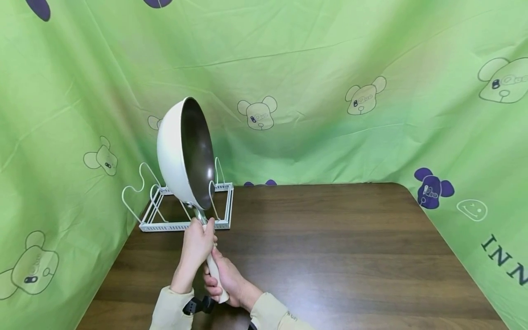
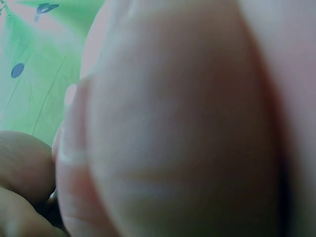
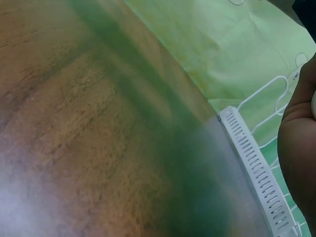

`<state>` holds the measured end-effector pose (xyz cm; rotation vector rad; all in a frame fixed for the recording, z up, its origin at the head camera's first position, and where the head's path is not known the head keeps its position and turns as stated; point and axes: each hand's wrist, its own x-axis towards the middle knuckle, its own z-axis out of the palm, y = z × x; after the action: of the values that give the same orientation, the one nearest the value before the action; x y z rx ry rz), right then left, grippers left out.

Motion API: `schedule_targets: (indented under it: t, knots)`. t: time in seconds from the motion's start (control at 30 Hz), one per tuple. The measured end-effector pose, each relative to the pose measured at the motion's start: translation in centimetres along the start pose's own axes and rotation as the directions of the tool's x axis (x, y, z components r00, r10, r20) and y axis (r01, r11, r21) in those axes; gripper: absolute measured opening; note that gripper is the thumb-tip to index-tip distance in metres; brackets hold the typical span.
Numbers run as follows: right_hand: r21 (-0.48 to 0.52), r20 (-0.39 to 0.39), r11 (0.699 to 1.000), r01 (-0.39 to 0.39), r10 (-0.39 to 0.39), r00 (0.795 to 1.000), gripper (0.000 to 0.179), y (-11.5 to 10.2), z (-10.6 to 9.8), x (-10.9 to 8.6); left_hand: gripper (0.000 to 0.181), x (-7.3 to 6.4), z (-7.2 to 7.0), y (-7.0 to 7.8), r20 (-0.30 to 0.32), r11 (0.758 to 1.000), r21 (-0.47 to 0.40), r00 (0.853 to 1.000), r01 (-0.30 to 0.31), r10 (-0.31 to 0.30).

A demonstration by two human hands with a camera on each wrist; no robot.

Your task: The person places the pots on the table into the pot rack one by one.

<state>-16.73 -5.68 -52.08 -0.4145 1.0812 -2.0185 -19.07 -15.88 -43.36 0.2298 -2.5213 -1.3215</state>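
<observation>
A deep frying pan, white outside and dark inside, is held tilted on its side, its bowl over a white wire rack. My left hand grips the upper part of its pale handle, near the metal neck. Lower down, my right hand holds the same handle, fingers curled round it. Blurred fingers of the left hand fill most of the left wrist view. Whether the pan touches the rack cannot be told.
The rack has upright wire loops and stands at the far left of a brown wooden table. Green printed cloth hangs behind the table and at both sides. The rack's slotted edge shows in the right wrist view.
</observation>
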Motion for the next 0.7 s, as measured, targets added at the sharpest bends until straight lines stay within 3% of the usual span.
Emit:
schedule_targets:
  t: [0.7]
  knots:
    - [0.048,-0.076,0.999,-0.023,0.027,0.997,0.061,1.5,-0.7,0.0,0.019,0.1,1.5,-1.7,0.043,1.000,0.023,0.999,-0.006,0.005]
